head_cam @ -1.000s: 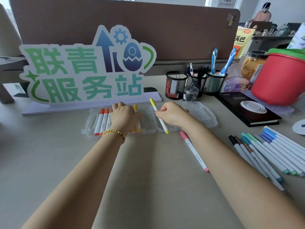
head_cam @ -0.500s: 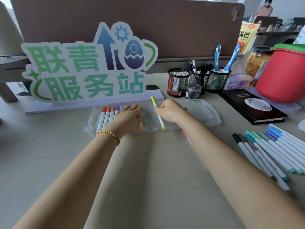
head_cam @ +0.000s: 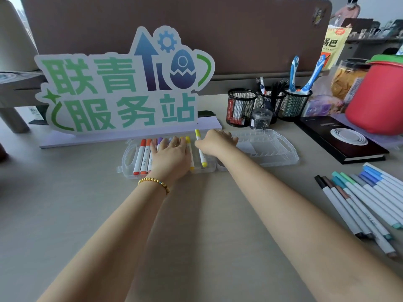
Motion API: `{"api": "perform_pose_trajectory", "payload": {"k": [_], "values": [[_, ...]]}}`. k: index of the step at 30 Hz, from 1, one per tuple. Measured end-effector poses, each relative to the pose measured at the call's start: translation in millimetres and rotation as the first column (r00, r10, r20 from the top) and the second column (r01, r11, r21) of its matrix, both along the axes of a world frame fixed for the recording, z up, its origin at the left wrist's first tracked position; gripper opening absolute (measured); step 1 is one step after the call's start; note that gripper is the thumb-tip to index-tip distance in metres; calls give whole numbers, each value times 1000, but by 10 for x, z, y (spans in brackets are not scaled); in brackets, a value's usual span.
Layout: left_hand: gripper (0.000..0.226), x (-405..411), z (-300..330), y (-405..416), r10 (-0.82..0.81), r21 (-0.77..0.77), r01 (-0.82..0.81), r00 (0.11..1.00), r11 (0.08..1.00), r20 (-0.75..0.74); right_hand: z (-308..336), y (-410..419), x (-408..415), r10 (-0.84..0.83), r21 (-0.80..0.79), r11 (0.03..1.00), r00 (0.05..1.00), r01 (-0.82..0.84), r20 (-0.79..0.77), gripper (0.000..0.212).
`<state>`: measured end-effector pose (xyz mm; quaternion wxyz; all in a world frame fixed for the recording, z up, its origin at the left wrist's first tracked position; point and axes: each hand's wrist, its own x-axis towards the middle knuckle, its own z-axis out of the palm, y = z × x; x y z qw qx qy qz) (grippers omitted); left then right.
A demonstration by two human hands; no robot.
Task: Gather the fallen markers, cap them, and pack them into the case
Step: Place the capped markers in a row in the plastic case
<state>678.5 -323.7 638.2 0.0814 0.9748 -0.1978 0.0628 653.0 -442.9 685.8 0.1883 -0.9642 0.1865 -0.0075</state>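
At centre frame, clear plastic hinged marker case (head_cam: 272, 149) lying open on the beige desk (head_cam: 65, 214). Left hand (head_cam: 172, 155) pressed flat, fingers straight, over the row of white-barrelled markers with red, orange and purple caps (head_cam: 144, 156) in the case's left half. Right hand (head_cam: 214, 141) just beside, fingers curled around a yellow-capped white marker (head_cam: 201, 149) over the case. At lower right, loose blue, green and brown capped markers (head_cam: 366, 197) fanned on the desk.

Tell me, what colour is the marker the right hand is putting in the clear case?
Yellow: the yellow-capped white marker shows best in the head view.
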Motion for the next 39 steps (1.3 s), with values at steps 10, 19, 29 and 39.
{"api": "perform_pose_trajectory", "payload": {"k": [10, 19, 29, 39], "values": [[53, 33, 30, 164, -86, -16, 85, 990, 996, -108, -140, 65, 43, 20, -138, 990, 999, -13, 48, 43], [53, 9, 37, 156, -87, 13, 89, 991, 996, -102, -280, -88, -98, 345, -246, 914, 938, -324, 45, 41], [52, 18, 61, 148, -80, 29, 84, 989, 996, -126, -271, -61, -129, 292, -267, 917, 955, -296, -56, 42], [30, -564, 239, -345, -103, -361, 102, 995, 927, 17, 3, -642, -764, 48, -83, 996, 964, -28, 260, 26]]}}
